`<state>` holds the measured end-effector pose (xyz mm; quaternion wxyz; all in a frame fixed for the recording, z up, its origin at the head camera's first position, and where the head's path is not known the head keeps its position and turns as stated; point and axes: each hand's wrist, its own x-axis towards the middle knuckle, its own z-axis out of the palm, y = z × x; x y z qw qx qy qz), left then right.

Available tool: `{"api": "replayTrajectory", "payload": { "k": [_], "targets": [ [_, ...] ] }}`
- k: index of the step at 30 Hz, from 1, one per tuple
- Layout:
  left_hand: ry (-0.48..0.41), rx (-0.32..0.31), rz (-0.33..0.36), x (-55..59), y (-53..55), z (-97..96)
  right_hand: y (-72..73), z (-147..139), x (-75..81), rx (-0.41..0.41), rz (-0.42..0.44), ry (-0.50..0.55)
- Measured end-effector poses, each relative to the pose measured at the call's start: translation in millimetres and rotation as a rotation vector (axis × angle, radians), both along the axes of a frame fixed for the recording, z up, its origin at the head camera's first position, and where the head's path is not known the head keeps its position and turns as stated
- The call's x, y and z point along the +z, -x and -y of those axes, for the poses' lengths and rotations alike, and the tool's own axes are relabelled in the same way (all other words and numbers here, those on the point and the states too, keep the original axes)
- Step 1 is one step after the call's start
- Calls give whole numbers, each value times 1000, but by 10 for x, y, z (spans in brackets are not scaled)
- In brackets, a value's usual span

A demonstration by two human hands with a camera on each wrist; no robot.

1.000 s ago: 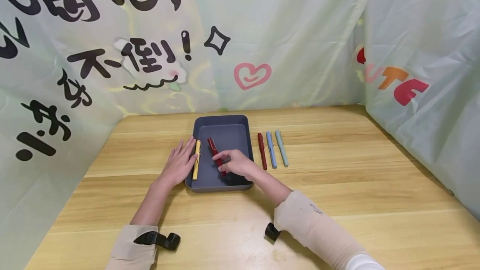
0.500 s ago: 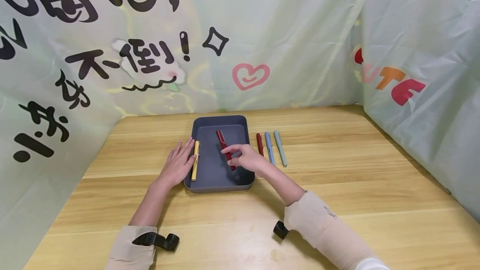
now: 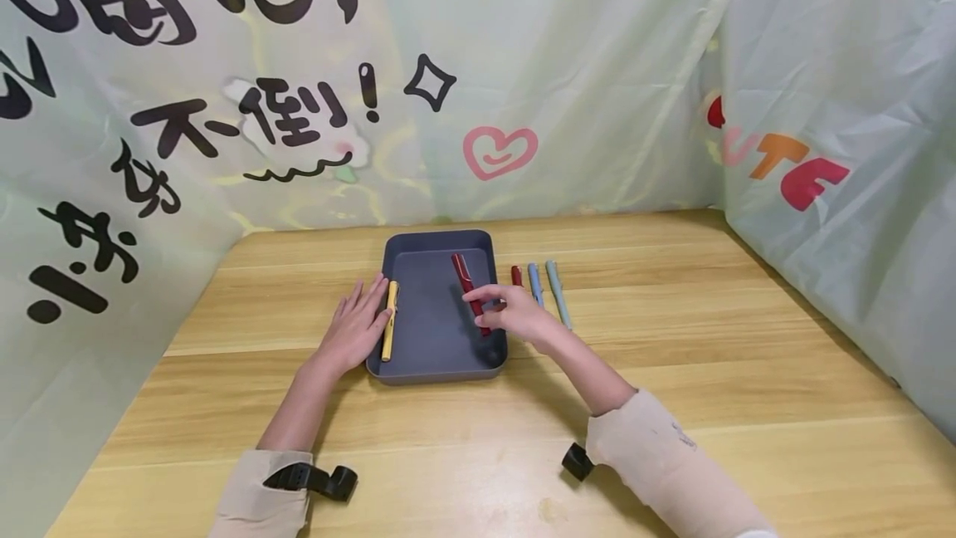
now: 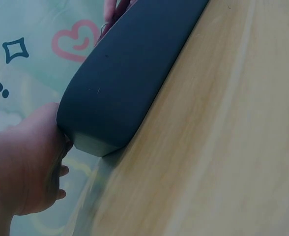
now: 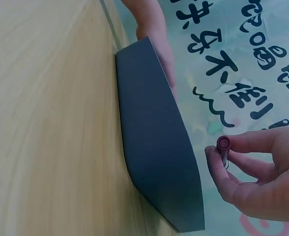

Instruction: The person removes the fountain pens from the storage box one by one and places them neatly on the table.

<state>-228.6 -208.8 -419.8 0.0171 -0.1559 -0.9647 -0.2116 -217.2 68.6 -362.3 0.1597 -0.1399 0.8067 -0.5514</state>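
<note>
In the head view, my right hand (image 3: 519, 314) pinches a dark red pen (image 3: 461, 272) between thumb and fingers, over the right part of a dark grey tray (image 3: 441, 374). The right wrist view shows that pen (image 5: 223, 143) end-on, above the level of the tray's rim. My left hand (image 3: 351, 326) rests along the tray's left side with its fingers straight, the thumb at the rim close to a yellow pen (image 3: 389, 326). That yellow pen lies lengthwise inside, along the left wall.
Right of the tray, another dark red pen (image 3: 517, 274), a blue pen (image 3: 534, 276) and a pale green pen (image 3: 557, 293) lie side by side on the wooden table (image 3: 709, 339), partly hidden by my right hand. Printed cloth (image 3: 597, 90) hangs around the table's back and sides.
My right hand has lifted the dark red pen from the tray's floor and carried it to the right, toward the tray's right wall. My left hand stays in place.
</note>
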Motion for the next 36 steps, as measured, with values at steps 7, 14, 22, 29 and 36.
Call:
{"api": "replayTrajectory", "payload": {
  "k": [7,14,22,29,36],
  "targets": [
    [5,5,-5,7,0,-9,-5,-163,-12,4,3,11],
    [-4,9,2,1,9,-10,-8,-312,-27,-18,1,31],
    [-5,4,-18,-13,6,-7,-15,-491,-51,-37,-2,14],
    [-1,2,-21,-24,3,-8,-20,-621,-55,-47,-22,12],
    [-3,-1,-19,-15,-1,-5,-37,-743,-60,-77,2,45]
  ]
}}
